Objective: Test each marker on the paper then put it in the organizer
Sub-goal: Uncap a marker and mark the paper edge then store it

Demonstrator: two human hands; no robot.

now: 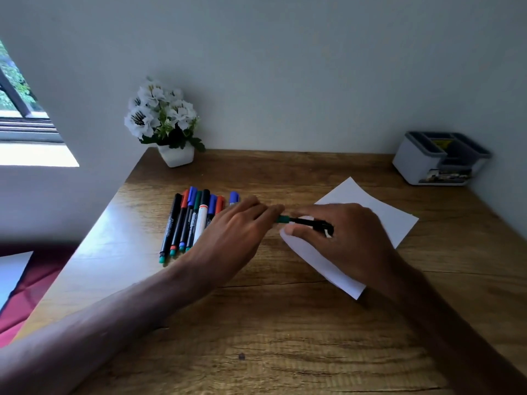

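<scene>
A black marker with a green end (302, 221) lies level between both hands above the left edge of the white paper (379, 215). My right hand (345, 238) grips its black barrel. My left hand (242, 226) pinches the green end with its fingertips. Several more markers (189, 220) lie side by side on the wooden desk (256, 323), left of my left hand, partly hidden by it. The grey and white organizer (439, 159) stands at the desk's far right corner against the wall.
A white pot of white flowers (168, 124) stands at the desk's far left corner. The wall runs along the back and right. A window (17, 104) and a red cloth (34, 280) are off the desk's left edge.
</scene>
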